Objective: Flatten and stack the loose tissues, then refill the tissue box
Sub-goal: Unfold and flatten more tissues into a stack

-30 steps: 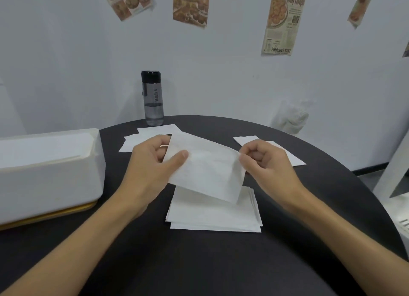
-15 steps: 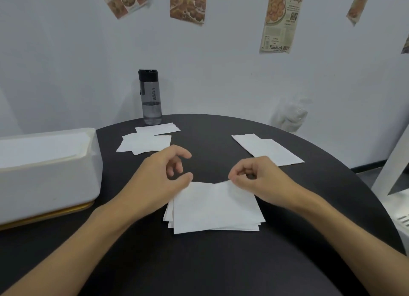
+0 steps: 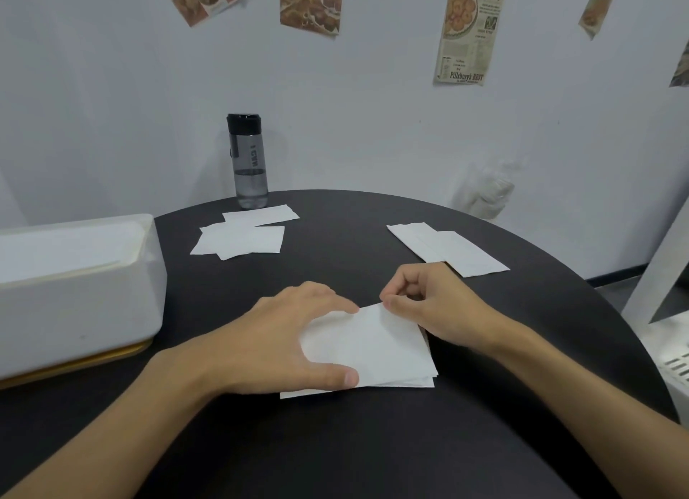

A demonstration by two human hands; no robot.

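A yellowed recipe clipping (image 3: 470, 32) on the wall (image 3: 112, 88) carries the only plainly legible print. Near its bottom edge, bold dark lettering reads "Pillsbury's BEST". At its top right, slanted script reads "Cooky Though", the end of the word unclear, and the line above it is cut off by the edge of the view. The smaller columns of text on this clipping are too fine to read. The black-capped water bottle (image 3: 249, 161) at the far edge of the tabletop (image 3: 354, 442) bears short white lettering running vertically down its side, too blurred to make out.
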